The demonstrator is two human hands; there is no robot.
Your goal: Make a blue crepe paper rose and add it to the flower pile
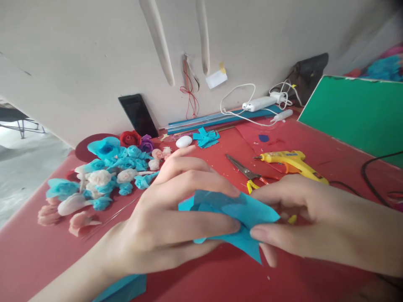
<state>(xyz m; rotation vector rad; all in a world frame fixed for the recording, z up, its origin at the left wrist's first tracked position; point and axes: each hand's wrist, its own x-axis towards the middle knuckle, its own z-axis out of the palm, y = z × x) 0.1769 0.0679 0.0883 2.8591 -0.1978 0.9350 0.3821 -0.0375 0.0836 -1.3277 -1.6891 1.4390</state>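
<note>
A blue sheet of crepe-like paper (pixel 233 207) is held between both hands above the red table. My left hand (pixel 170 214) has its fingers pressed around the left part of the paper, with the thumb in front. From the other side, my right hand (pixel 302 214) pinches the right edge, its thumb over a fold. The paper is creased and its lower corner hangs down. Beneath my left forearm lies another blue paper piece (pixel 126 289). Just behind the hands are scissors (pixel 244 167) with their blades apart; their handles are partly covered by my right hand.
Many blue, white and pink paper flowers (pixel 107 172) cover the left side. A yellow glue gun (pixel 289 161) lies at right, its black cord trailing. Farther back are a phone (pixel 138 115), a white egg-shaped object (pixel 184 141), blue strips (pixel 206 137), a white power strip (pixel 260 103) and a green board (pixel 355 117).
</note>
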